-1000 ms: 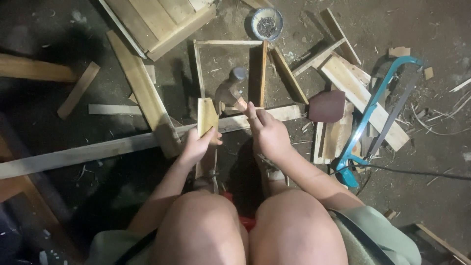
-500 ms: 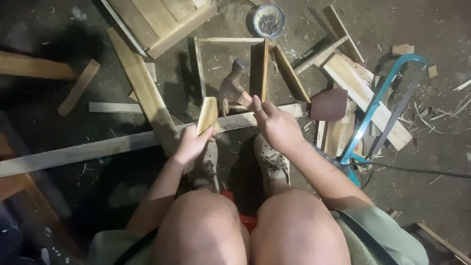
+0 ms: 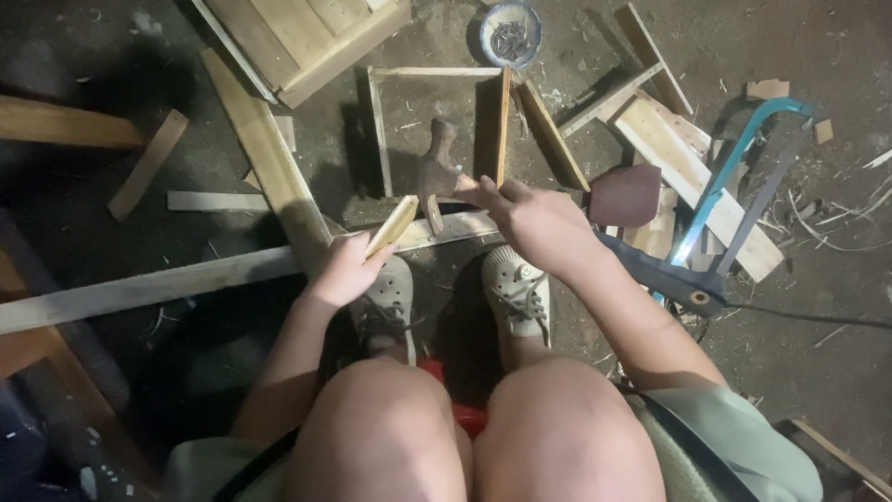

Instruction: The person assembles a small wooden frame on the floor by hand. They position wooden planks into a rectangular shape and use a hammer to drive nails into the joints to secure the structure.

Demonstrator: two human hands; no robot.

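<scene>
Gripping wood piece in left hand, right hand on hammer

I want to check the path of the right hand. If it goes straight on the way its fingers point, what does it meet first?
The right hand points up-left; its fingertips already seem to touch the brown wooden-handled hammer inside the thin square wooden frame. Beyond it lies bare floor, then the frame's left slat. Depth is unclear.

Counted in view: two hands, left and right; two shoes; one hammer; one bowl of nails at 12 o'clock (nails uncountable); one bow saw at 3 o'clock; one square wooden frame.
</scene>
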